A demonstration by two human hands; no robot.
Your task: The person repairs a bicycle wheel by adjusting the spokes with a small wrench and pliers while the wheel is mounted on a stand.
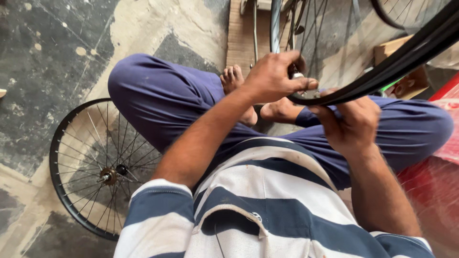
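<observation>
Head view: left hand [275,76] pinches a small metal valve fitting [297,75]; right hand [351,124] grips the black tyre [382,76] closed. Seating the valve likely needs steady alignment.

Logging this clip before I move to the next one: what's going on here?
A person sits cross-legged on a worn concrete floor, working on a black bicycle rim held above the lap. The left hand pinches at the rim's edge beside a small metal part, and the right hand grips it from below. A spoked wheel lies flat on the floor by the left knee.
</observation>
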